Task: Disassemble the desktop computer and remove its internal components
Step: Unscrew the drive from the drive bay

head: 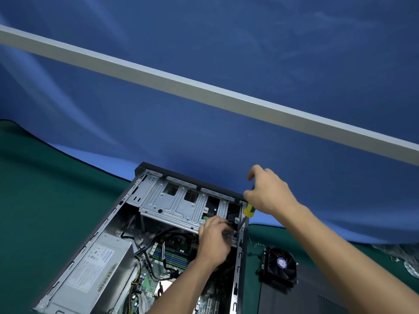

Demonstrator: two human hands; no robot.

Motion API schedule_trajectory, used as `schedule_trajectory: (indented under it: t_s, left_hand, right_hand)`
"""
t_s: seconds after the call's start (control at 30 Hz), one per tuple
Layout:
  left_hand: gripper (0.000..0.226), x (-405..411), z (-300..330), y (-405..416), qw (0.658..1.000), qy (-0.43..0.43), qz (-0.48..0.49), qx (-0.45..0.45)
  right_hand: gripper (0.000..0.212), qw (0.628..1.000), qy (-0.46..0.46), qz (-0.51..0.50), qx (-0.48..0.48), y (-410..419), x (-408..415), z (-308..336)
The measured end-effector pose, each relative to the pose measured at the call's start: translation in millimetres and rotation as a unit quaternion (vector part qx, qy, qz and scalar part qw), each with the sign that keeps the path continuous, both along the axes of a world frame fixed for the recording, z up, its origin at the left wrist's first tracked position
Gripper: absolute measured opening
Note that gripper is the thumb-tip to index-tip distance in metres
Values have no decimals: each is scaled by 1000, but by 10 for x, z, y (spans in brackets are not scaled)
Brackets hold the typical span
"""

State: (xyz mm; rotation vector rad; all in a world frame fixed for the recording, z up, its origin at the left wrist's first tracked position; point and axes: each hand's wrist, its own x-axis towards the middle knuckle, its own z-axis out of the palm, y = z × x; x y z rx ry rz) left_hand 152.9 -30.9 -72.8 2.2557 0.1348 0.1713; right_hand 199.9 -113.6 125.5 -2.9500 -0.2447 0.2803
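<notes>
Yellow-handled screwdriver (247, 210) gripped by right hand (266, 192), working a drive-cage (179, 206) screw; left hand (214, 239) fingers curled around something unclear beside it; next, likely loosening.

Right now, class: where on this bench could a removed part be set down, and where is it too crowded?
Free: the green mat left of the computer case. Crowded: right of the case, where the fan and a dark panel lie, and inside the case by the right hand with its screwdriver.
</notes>
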Motion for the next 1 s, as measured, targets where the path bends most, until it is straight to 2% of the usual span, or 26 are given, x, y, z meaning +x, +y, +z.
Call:
schedule_trajectory:
  t_s: [0.07, 0.2, 0.3, 0.43, 0.53, 0.73, 0.83, 1.0]
  left_hand:
    - [19, 9, -6, -7, 1000, 1, 4, -3]
    - [18, 1, 0, -18, 1000, 1, 6, 8]
    - [19, -28, 16, -48, 999, -11, 4, 29]
    - [19, -25, 16, -89, 999, 3, 15, 32]
    - [17, -12, 17, -103, 999, 14, 21, 22]
    - [6, 3, 42, -172, 997, 14, 71, -1]
    - [3, 9, 43, -198, 997, 4, 77, 11]
    - [11, -36, -13, -199, 995, -37, 75, 51]
  right_hand:
    - [21, 1000, 21, -1, -14, -18, 33, 32]
    - [23, 1000, 3, 7, -12, -32, 28, -17]
    - [45, 999, 32, 23, -4, -29, 43, -3]
    - [34, 1000, -9, 18, 24, -48, 14, -64]
    - [35, 999, -21, 17, 46, -70, 11, -83]
    - [12, 993, -83, -29, 83, -243, -5, -45]
    - [9, 983, -111, -65, 130, -364, -27, -42]
    - [14, 956, -103, -123, 244, -580, -112, -199]
